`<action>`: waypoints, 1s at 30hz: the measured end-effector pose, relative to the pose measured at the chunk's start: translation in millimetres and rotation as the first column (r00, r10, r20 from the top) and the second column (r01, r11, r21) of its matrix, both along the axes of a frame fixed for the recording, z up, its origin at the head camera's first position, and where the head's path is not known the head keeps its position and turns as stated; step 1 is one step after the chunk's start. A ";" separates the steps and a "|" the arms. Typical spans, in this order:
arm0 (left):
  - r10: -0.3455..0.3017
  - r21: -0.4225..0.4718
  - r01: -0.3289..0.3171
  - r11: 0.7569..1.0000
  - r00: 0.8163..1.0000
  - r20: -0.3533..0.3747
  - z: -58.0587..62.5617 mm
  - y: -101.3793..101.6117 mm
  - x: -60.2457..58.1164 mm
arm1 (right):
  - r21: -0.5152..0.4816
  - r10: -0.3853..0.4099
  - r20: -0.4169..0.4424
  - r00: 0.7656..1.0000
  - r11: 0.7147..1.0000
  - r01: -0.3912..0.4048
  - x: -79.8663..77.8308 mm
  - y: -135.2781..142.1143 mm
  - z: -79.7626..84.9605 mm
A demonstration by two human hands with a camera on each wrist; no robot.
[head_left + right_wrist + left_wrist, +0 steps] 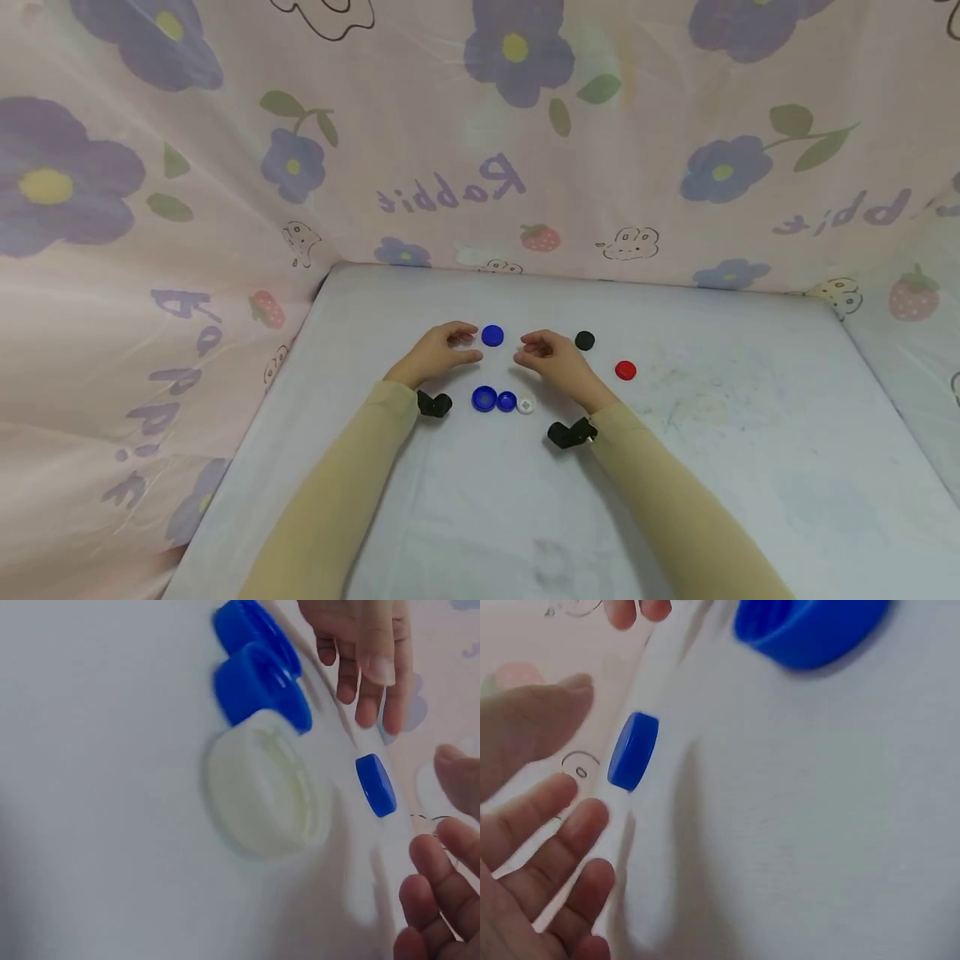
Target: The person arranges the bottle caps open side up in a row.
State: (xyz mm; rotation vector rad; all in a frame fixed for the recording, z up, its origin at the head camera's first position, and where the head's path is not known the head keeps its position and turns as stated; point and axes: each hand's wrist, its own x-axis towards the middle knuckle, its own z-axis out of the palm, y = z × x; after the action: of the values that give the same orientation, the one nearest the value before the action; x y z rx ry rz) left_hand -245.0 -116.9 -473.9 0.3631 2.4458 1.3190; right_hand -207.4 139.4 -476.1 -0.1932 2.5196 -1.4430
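A blue bottle cap point(492, 336) lies top side up on the table, between the two hands and touched by neither. To its left is my left hand point(442, 348), its fingers loosely bent and apart from the thumb, holding nothing. On the cap's other side, my right hand point(553, 360) is likewise relaxed, with nothing between fingers and thumb. Nearer my body, a larger blue cap point(484, 399), a smaller blue cap point(507, 402) and a white cap point(262, 787) sit in a row, hollow side up. The right wrist view shows both hands around the far blue cap point(376, 785).
Past the right hand lie a black cap point(585, 340) and a red cap point(626, 370). A white cloth point(465, 517) covers the table. Printed curtains point(420, 125) with flowers and lettering hang behind and at the sides. Each wrist carries a small black camera mount point(572, 433).
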 end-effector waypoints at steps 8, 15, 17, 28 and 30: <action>-0.015 -0.096 0.015 0.995 1.000 0.002 -8.2 4.0 -15.0 | 0.016 0.019 0.021 1.000 1.000 -0.019 -24.9 -12.8 -6.8; -0.065 -0.251 0.055 0.967 0.997 -0.034 -15.3 8.3 -19.2 | 0.063 0.040 0.034 0.999 0.997 -0.042 -32.4 -11.2 -14.1; -0.059 -0.261 0.048 0.964 0.998 -0.036 -16.9 9.2 -19.0 | 0.076 0.048 0.033 0.998 0.996 -0.050 -32.9 -10.1 -15.8; -0.059 -0.270 0.039 0.962 0.996 -0.066 -16.7 11.7 -16.3 | 0.182 0.044 -0.004 0.999 0.982 -0.043 -37.2 -13.2 -28.5; -0.069 -0.271 0.046 0.962 0.995 -0.076 -15.4 13.1 -16.5 | 0.193 0.044 -0.007 0.999 0.980 -0.042 -37.5 -12.7 -29.2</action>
State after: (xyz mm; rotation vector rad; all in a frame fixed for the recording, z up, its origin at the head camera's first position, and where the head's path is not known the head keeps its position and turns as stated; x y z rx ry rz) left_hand -261.5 -103.8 -489.3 0.4228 2.6199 0.9479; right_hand -244.9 126.7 -505.3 -0.2209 2.6269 -1.1755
